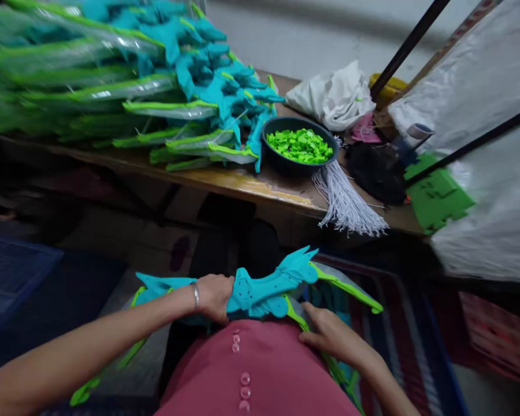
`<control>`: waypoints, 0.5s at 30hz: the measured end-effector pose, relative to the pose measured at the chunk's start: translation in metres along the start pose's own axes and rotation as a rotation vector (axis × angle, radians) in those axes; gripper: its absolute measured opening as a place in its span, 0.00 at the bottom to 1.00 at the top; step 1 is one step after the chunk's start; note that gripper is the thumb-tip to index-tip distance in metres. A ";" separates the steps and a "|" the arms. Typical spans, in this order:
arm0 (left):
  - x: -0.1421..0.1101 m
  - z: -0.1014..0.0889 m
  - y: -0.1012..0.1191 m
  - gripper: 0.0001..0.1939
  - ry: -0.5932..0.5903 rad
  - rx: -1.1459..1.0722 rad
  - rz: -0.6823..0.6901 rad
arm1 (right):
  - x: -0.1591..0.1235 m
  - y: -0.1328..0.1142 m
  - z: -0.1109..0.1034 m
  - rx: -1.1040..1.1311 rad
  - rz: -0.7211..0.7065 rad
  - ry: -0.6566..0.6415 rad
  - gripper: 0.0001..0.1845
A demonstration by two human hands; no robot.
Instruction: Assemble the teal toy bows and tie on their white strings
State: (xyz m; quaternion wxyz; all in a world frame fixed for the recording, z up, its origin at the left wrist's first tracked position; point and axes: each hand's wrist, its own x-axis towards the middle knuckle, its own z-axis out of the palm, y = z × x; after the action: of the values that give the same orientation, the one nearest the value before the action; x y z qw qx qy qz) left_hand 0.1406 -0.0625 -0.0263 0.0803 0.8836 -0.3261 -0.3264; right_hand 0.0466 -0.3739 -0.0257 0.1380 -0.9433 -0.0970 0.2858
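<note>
Two bare hands hold the turquoise toy (pixel 260 292) before the pink shirt (pixel 260 370): the left hand (pixel 215 296) curls its fingers around the middle, tips hidden; the right hand (pixel 329 330) pinches a green-edged wing (pixel 298 316) between thumb and fingers. Piled toys (pixel 156 86) cover the surface (pixel 260 186) ahead.

Head camera: worn on the person's head, looking forward and steeply down
Shirt (pixel 260 372): nearest, seen from above at the bottom edge
Left hand (pixel 216 297) and right hand (pixel 329 332): close, low in view
Bench (pixel 286 188): farther, across the upper half (its front edge slopes down rightward)
Wall (pixel 286 34): beyond the bench, at the top
</note>
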 end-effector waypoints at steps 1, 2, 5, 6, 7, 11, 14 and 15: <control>0.011 0.002 -0.001 0.36 -0.022 -0.017 0.025 | 0.000 0.002 0.004 -0.046 0.034 -0.024 0.26; 0.020 0.003 -0.001 0.37 -0.042 -0.027 0.045 | 0.001 0.002 0.006 -0.079 0.059 -0.033 0.26; 0.039 0.003 -0.002 0.35 -0.057 -0.019 0.052 | 0.009 0.002 -0.006 -0.175 0.115 -0.048 0.17; 0.042 0.003 -0.001 0.34 -0.053 -0.011 0.047 | 0.013 0.001 -0.014 -0.198 0.113 -0.055 0.13; 0.044 0.003 0.001 0.34 -0.049 -0.003 0.042 | 0.018 -0.001 -0.023 -0.209 0.087 -0.040 0.11; 0.045 0.007 0.006 0.33 -0.036 -0.002 0.038 | 0.048 -0.018 -0.047 -0.238 -0.218 0.241 0.13; 0.041 0.008 0.004 0.36 -0.048 -0.025 0.028 | 0.077 -0.031 -0.043 -0.300 -0.435 0.253 0.24; 0.038 0.008 0.003 0.38 -0.055 -0.036 0.027 | 0.085 -0.033 -0.038 -0.301 -0.476 0.216 0.25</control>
State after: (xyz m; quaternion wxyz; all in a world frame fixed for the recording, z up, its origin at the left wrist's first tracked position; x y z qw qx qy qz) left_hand 0.1565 -0.0881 -0.0513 0.0917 0.8681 -0.3344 -0.3553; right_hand 0.1340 -0.3279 -0.0285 0.0693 -0.9289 -0.3413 0.1258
